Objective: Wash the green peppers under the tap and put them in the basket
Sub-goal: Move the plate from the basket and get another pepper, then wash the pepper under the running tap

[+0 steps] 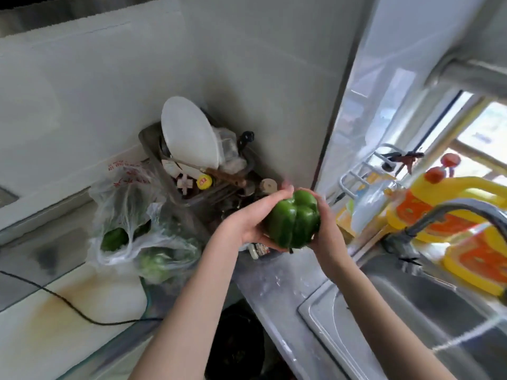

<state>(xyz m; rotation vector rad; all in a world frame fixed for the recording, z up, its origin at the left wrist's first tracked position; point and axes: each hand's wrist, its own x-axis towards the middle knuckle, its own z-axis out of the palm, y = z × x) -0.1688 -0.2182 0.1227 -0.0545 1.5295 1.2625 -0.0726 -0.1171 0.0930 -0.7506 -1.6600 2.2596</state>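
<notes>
A glossy green pepper (293,220) is held in the air over the wet counter, left of the sink. My left hand (249,219) cups it from the left and below. My right hand (325,226) grips its right side. A clear plastic bag (131,215) on the counter to the left holds more green peppers (113,238). The grey tap (450,212) arches at the right over the steel sink (411,311); I see no water running. No basket is visible.
A dish rack (197,171) with a white plate stands in the corner behind the bag. Yellow and orange bottles (444,220) crowd the ledge behind the sink. A black cable (68,303) crosses a white board (82,292) at the lower left.
</notes>
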